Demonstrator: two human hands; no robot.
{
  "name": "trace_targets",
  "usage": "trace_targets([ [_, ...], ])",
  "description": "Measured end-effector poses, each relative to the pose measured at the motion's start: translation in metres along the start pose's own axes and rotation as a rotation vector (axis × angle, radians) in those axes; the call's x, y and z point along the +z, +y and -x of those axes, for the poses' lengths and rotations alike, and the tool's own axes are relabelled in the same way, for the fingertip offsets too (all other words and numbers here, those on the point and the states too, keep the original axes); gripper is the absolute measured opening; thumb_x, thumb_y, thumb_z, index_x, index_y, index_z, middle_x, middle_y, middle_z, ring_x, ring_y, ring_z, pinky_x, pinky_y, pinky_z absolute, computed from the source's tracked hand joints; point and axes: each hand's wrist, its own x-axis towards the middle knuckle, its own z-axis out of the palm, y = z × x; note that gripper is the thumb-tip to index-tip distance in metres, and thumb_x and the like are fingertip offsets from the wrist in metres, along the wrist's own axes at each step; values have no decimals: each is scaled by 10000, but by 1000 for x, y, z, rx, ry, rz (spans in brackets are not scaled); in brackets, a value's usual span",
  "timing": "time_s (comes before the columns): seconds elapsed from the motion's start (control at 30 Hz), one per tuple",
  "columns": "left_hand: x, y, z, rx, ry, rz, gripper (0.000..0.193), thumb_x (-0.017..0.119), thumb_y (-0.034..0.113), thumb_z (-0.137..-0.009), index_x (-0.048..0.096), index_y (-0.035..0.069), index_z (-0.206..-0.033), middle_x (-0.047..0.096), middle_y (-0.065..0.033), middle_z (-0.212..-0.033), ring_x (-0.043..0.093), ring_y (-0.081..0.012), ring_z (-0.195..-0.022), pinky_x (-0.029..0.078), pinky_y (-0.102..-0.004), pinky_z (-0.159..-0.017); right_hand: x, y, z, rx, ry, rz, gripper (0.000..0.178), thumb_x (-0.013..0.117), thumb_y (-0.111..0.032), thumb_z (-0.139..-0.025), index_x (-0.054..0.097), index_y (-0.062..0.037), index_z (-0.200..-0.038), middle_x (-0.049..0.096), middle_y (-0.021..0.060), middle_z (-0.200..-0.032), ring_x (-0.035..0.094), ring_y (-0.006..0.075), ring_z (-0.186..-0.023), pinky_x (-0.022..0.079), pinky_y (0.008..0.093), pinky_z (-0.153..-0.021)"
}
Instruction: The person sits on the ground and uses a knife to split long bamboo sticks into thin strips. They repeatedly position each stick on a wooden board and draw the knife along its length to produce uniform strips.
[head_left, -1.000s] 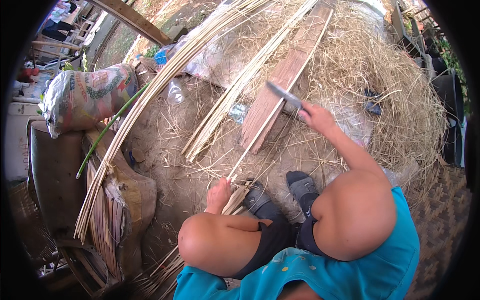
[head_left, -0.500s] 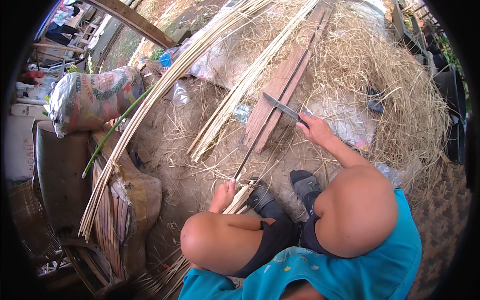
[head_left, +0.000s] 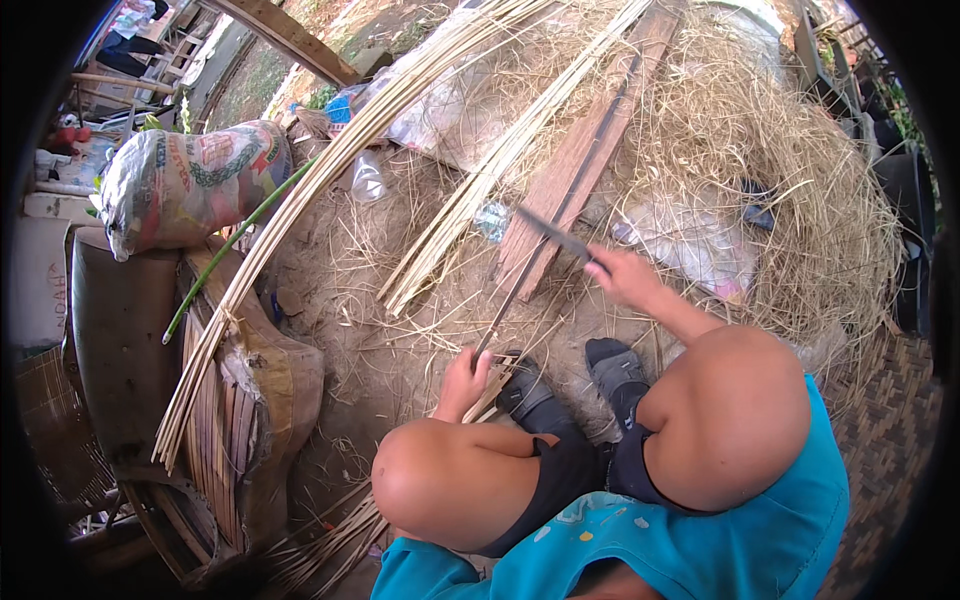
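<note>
The straw spreads to the right of the board; pale strips lie just left of it. My left hand, nearer me than the board's near end, is closed on the dark strip, which runs up along the board. My right hand, right of the board, grips the knife, its blade crossing the strip. I'd judge a steady blade angle and a straight, firmly held strip work best.

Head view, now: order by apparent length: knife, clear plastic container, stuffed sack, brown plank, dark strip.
1. Brown plank and dark strip: too alike to rank apart
2. Stuffed sack
3. Knife
4. Clear plastic container

Apparent only; differing distances from the camera make true sizes unsure.
</note>
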Motion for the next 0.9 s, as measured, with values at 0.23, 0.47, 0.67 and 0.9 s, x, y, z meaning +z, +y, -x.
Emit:
trace_targets([
  [0.23, 7, 5, -30, 35, -54, -400, 408, 417, 367, -1072, 539, 17, -902, 634, -300, -666, 643, -522, -671, 517, -592, -624, -1, 10, 1, -16, 2, 178, 481, 529, -485, -1017, 561, -177, -1385, 692, 227, -992, 701, 411, -848, 575, 513, -771],
  [0.47, 2, -17, -13, 36, -63, -277, 455, 419, 382, -1075, 614, 15, -889, 663, -253, -715, 667, -462, -702, 495, -580, -677, -102, 85, -67, 371, 303, 87, 352, 504, -405, -1038, 618, -90, -1148, 695, 194, -777, 693, 418, -742, 543, 544, -699],
  [0.67, 6, -34, -15, -128, -245, 169, 524, 442, 416, -1076, 660, 1, -840, 578, -118, -621, 562, -234, -605, 467, -399, -626, 28, -30, 16, -318, -343, 257, 482, 528, -444, -1026, 528, -157, -1412, 698, 240, -990, 693, 417, -858, 564, 503, -748],
  [0.9, -2, -22, -33, -277, -163, 206, 528, 479, 419, -1066, 669, -23, -849, 599, -129, -618, 582, -221, -606, 485, -385, -652, 0, 17, -27, -121, 76, 93, 456, 564, -441, -1007, 560, -128, -1339, 691, 225, -871, 698, 410, -806, 566, 522, -714],
])
